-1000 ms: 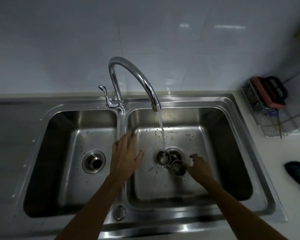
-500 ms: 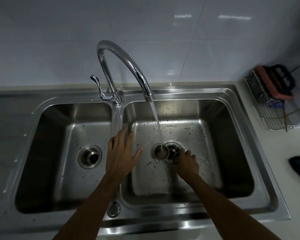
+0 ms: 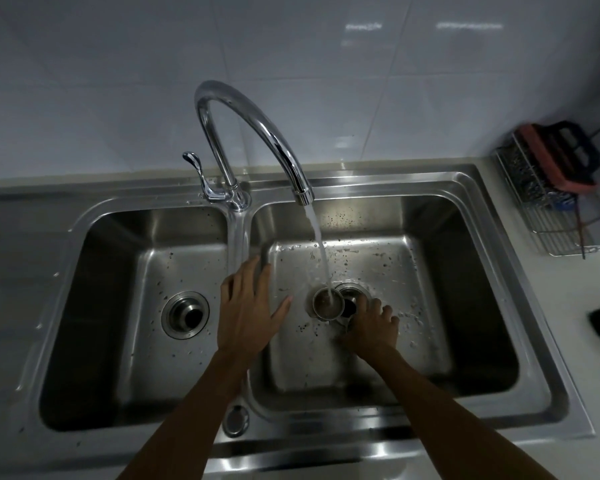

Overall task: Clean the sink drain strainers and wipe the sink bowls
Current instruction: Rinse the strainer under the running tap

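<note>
Under the running faucet (image 3: 257,133) one strainer basket (image 3: 327,304) is filling beside the right drain (image 3: 353,299); my right hand (image 3: 369,329) is curling over something hidden, left hand (image 3: 248,306) is resting spread open, both bowls are looking speckled, unwiped

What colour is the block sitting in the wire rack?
Reddish-pink block with a black handle, head view.

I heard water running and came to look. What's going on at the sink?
A person is cleaning at a double sink. The faucet is running into a strainer cup that sits in the right bowl beside its open drain. The right hand is down at that drain; whether it holds anything is hidden. The left hand rests flat and open on the divider between the bowls. Both bowls are speckled with debris, and the left bowl's drain is untouched.
</note>
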